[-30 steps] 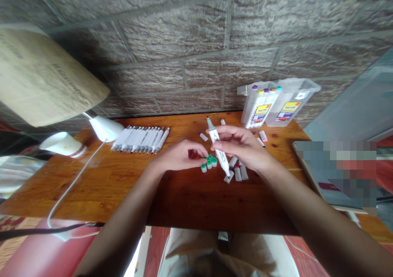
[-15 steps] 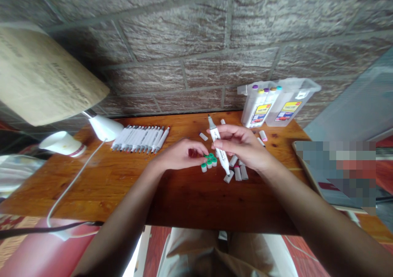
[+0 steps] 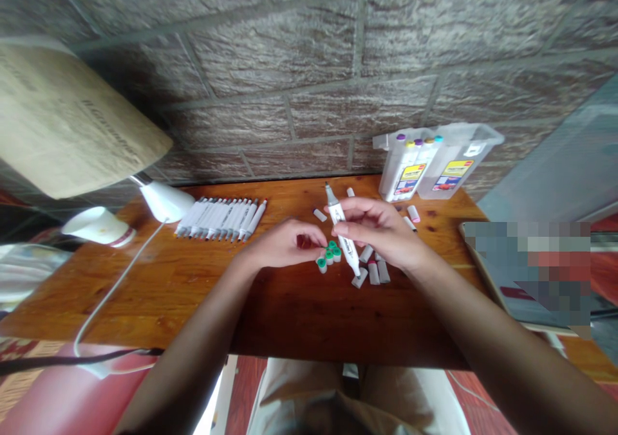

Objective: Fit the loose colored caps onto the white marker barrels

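My right hand (image 3: 379, 229) grips a white double-ended marker (image 3: 344, 232) between thumb and fingers. The marker is tilted, uncapped, with a grey section and dark tip at its upper end and a dark tip at its lower end. My left hand (image 3: 290, 243) is closed in a loose pinch, its fingertips at a small group of green-topped marker caps (image 3: 329, 255); what exactly lies between the fingertips is partly hidden. Several loose grey-white caps (image 3: 383, 271) lie below my right hand, one with a magenta end (image 3: 371, 272).
Uncapped markers (image 3: 222, 218) lie in a row at left on the wooden table (image 3: 309, 319). A lamp (image 3: 164, 200), a paper cup (image 3: 99, 226) and its cord stand beyond them. Clear plastic cases (image 3: 441, 184), one holding markers, stand back right. A tablet-like device (image 3: 492, 280) is at right.
The green-topped cap nearest me has tipped slightly by my left fingertips. Both hands and the marker are almost where they were.
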`<control>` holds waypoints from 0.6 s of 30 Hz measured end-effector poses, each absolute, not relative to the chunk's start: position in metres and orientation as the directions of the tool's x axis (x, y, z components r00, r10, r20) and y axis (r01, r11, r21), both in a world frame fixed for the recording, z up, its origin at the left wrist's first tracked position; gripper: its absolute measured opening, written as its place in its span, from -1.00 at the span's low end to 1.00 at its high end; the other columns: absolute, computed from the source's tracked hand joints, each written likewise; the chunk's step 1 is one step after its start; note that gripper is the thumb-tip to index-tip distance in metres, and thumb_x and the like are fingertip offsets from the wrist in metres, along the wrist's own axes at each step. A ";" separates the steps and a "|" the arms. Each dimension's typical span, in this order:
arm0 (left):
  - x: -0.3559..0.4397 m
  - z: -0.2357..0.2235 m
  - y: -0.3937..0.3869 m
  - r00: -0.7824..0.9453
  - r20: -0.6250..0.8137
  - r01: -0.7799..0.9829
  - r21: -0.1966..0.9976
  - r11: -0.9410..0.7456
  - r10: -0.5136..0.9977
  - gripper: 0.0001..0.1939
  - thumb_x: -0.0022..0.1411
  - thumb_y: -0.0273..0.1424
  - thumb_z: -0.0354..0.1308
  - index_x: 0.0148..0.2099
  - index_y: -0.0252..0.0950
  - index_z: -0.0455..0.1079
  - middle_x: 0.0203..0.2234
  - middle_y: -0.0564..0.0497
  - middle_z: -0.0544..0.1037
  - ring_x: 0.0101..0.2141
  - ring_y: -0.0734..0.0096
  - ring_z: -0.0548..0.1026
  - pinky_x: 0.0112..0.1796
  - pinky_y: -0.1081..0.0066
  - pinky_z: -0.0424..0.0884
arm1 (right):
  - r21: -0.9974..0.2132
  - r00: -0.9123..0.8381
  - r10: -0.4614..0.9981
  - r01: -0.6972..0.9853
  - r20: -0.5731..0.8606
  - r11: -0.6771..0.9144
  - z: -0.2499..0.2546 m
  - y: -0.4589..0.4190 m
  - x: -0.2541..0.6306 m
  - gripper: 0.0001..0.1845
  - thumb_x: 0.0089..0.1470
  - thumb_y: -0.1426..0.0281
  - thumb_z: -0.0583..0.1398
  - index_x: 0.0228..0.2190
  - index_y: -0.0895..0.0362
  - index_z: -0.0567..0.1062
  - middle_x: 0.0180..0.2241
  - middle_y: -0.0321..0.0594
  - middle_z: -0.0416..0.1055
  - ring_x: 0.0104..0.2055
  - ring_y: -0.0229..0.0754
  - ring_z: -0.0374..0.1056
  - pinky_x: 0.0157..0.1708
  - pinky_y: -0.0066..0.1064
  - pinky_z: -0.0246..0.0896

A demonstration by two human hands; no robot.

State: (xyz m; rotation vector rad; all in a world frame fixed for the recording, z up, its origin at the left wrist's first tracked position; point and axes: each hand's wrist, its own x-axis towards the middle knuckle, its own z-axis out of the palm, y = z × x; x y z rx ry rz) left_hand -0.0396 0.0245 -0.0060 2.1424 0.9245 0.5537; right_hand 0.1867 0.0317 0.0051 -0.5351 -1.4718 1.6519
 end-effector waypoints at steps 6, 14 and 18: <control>-0.039 -0.005 0.025 0.653 0.070 0.446 0.770 -0.457 0.754 -0.85 0.26 -0.37 0.26 -0.21 -0.37 0.57 -0.35 -0.06 0.69 -0.36 0.44 0.58 -0.31 0.50 0.43 | -0.960 -0.558 0.803 -0.276 0.207 0.056 0.005 0.032 0.186 -0.67 -0.02 0.30 0.45 -0.19 0.12 0.61 -0.34 -0.28 0.61 -0.45 -0.31 0.45 -0.53 -0.54 0.27; -0.044 -0.002 0.024 0.639 0.009 0.458 0.799 -0.390 0.769 -0.79 0.26 -0.34 0.25 -0.16 -0.40 0.56 -0.33 -0.09 0.68 -0.36 0.43 0.56 -0.33 0.49 0.41 | -0.960 -0.561 0.799 -0.274 0.215 0.066 0.005 0.032 0.187 -0.67 -0.01 0.29 0.44 -0.18 0.12 0.61 -0.36 -0.28 0.59 -0.46 -0.32 0.43 -0.51 -0.52 0.27; -0.048 0.001 0.024 0.610 -0.039 0.516 0.777 -0.360 0.792 -0.79 0.23 -0.31 0.27 -0.19 -0.38 0.56 -0.38 -0.05 0.63 -0.40 0.47 0.50 -0.36 0.51 0.37 | -0.965 -0.551 0.805 -0.248 0.217 0.090 0.006 0.032 0.187 -0.68 -0.01 0.28 0.44 -0.20 0.12 0.61 -0.38 -0.29 0.58 -0.46 -0.32 0.43 -0.53 -0.54 0.25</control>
